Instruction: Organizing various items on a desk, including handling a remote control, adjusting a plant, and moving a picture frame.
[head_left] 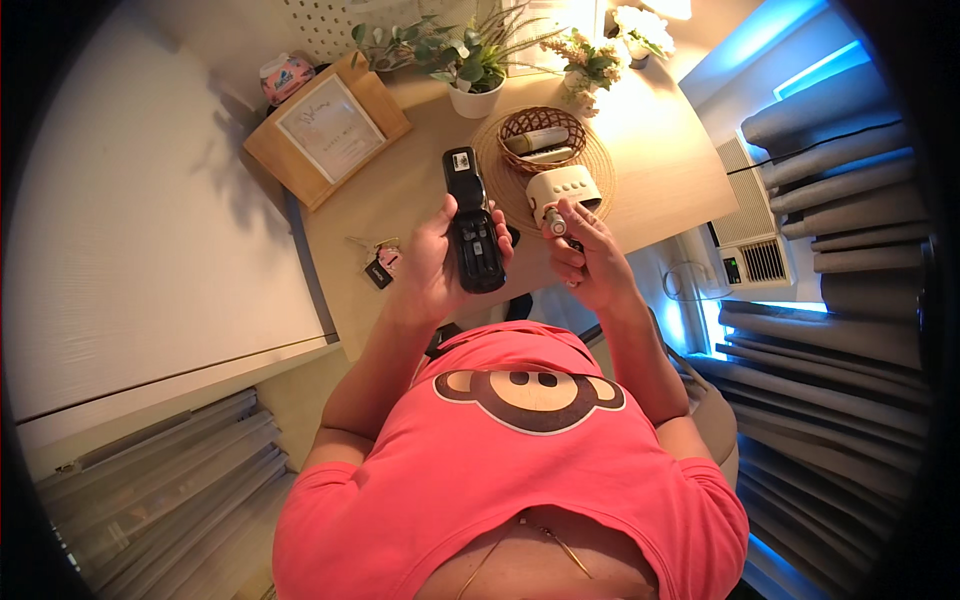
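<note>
My left hand [432, 248] is closed around a long black case [480, 272] whose hinged lid stands open at the far end. A white label shows inside the lid, and small pieces sit in the case's compartments. To its right, my right hand [598, 262] pinches a small silver cylinder [555, 222] between thumb and fingers. Something dark shows under those fingers; I cannot make out what it is. The two hands are apart, above the table's near side. Just beyond my right hand stands a cream-coloured box-shaped device [562, 184] with a row of buttons.
The wooden table [655, 200] bears a round woven mat [603, 160], a wicker basket [513, 122] with pale items, potted plants [475, 98] and a framed sign [330, 130]. Keys with a black tag [378, 274] lie left. An air conditioner [752, 222] and grey curtains [840, 360] are at right.
</note>
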